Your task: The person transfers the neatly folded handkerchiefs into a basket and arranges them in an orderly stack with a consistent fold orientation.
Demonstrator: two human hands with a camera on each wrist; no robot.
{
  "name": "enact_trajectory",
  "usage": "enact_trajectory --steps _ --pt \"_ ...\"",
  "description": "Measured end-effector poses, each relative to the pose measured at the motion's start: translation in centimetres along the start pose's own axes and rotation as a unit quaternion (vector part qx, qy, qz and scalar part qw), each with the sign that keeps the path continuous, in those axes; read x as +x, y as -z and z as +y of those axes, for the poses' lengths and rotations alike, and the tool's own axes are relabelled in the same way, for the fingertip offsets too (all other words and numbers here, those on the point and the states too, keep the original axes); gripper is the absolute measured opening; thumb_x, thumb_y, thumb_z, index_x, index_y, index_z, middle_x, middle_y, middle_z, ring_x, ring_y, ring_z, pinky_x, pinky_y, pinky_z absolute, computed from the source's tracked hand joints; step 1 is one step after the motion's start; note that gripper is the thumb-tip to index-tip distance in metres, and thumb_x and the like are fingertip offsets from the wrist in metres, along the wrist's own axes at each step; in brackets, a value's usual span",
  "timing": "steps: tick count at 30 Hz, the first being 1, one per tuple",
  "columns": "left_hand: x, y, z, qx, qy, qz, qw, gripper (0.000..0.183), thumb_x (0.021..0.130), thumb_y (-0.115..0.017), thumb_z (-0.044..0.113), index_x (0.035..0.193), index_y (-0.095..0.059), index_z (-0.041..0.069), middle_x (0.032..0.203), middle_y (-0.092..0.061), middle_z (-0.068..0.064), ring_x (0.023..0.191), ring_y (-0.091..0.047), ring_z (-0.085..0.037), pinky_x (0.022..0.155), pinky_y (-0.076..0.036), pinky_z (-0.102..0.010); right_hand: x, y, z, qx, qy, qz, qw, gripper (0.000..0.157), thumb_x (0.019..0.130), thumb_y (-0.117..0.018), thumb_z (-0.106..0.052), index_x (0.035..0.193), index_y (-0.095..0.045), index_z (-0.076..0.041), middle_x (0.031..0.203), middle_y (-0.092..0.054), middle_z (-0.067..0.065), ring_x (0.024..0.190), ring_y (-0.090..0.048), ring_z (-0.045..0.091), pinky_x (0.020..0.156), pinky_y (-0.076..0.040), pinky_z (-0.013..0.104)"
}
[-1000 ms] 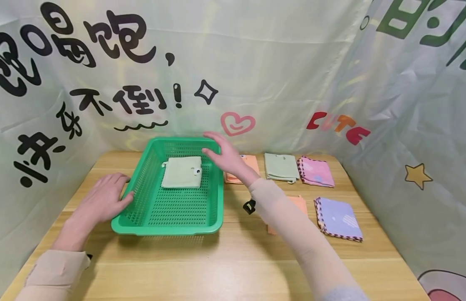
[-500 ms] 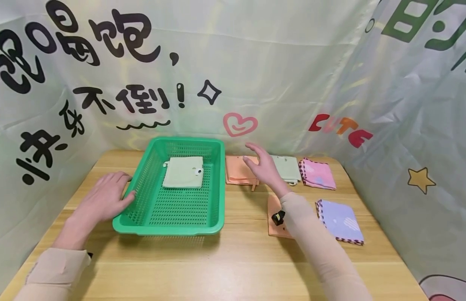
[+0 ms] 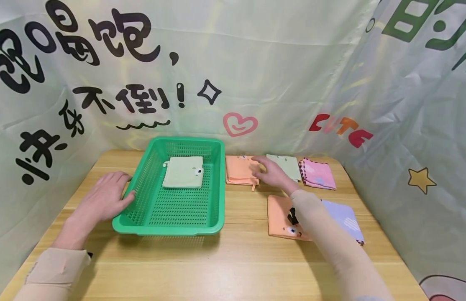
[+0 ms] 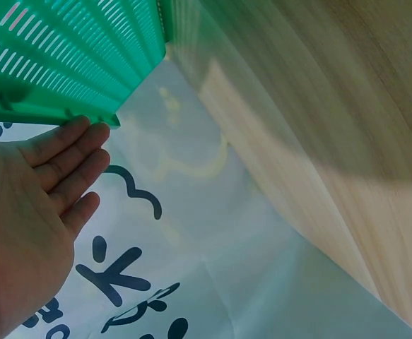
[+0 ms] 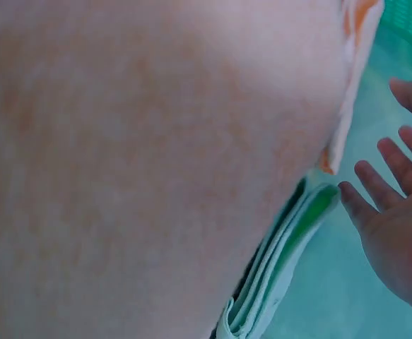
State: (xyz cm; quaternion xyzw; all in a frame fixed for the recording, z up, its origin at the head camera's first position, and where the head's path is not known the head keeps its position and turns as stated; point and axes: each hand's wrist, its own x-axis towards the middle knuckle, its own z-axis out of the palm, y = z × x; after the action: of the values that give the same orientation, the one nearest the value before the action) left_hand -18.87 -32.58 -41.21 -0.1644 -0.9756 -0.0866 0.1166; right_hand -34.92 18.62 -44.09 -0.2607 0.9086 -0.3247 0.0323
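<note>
My left hand (image 3: 103,196) rests against the left rim of a green plastic basket (image 3: 169,230). In the left wrist view its fingers (image 4: 75,159) lie fairly straight along the rim. Inside the basket is a folded cream towel (image 3: 182,172). My right hand (image 3: 270,171) hovers over the back of the table with fingers spread and nothing in them. It is between a folded orange towel (image 3: 238,169), partly overlapped by its fingertips, and a folded pale green towel (image 3: 287,165). The right wrist view shows those towels edge-on beside the hand.
A pink towel (image 3: 317,172) lies at the back right. Nearer the front are a second orange towel (image 3: 282,213) and a purple towel (image 3: 344,217), both partly under the right forearm. A printed white curtain (image 3: 278,83) stands behind the wooden table (image 3: 218,267).
My right hand has moved right from above the basket's right rim, and lower, to between the back orange and green towels. The left hand and basket stay put.
</note>
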Motion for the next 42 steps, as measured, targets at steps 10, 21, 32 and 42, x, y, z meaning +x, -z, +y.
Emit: enact_trajectory --steps 10,21,32,42 --pt "0.0 0.1 0.2 -0.003 0.001 -0.001 1.0 0.049 0.098 -0.059 0.026 0.128 -0.057 -0.012 0.129 -0.058 -0.03 0.126 -0.048 -0.05 0.111 -0.035 -0.065 1.3 -1.7 -0.3 -0.029 0.055 -0.086 0.994 0.066 0.098 -0.073 -0.018 0.155 -0.044 0.001 0.16 -0.042 0.021 0.15 -0.036 0.039 0.124 -0.031 0.055" --pt "0.0 0.0 0.2 -0.003 0.006 -0.008 0.9999 0.05 0.099 -0.059 0.027 0.13 -0.056 -0.013 0.131 -0.057 -0.03 0.128 -0.048 -0.05 0.111 -0.034 -0.066 3.5 -4.1 -1.8 -0.126 0.062 -0.134 0.981 0.074 0.098 -0.074 -0.028 0.159 -0.04 -0.003 0.166 -0.033 0.018 0.155 -0.026 0.039 0.127 -0.025 0.053" --pt "-0.1 0.0 0.2 -0.002 0.009 -0.01 0.9999 0.052 0.1 -0.058 0.028 0.132 -0.055 -0.013 0.132 -0.056 -0.03 0.128 -0.047 -0.051 0.112 -0.034 -0.067 3.7 -4.3 -2.0 -0.198 0.092 -0.122 0.968 0.059 0.103 -0.066 -0.028 0.155 -0.049 -0.007 0.161 -0.043 0.015 0.15 -0.039 0.035 0.124 -0.033 0.048" --pt "-0.1 0.0 0.2 0.003 0.003 -0.003 1.0 0.05 0.099 -0.059 0.027 0.13 -0.057 -0.012 0.131 -0.058 -0.03 0.126 -0.049 -0.051 0.11 -0.036 -0.066 3.6 -4.3 -1.7 -0.241 0.137 -0.082 0.957 0.053 0.095 -0.056 0.005 0.147 -0.059 -0.006 0.153 -0.055 0.014 0.14 -0.052 0.033 0.114 -0.047 0.047"
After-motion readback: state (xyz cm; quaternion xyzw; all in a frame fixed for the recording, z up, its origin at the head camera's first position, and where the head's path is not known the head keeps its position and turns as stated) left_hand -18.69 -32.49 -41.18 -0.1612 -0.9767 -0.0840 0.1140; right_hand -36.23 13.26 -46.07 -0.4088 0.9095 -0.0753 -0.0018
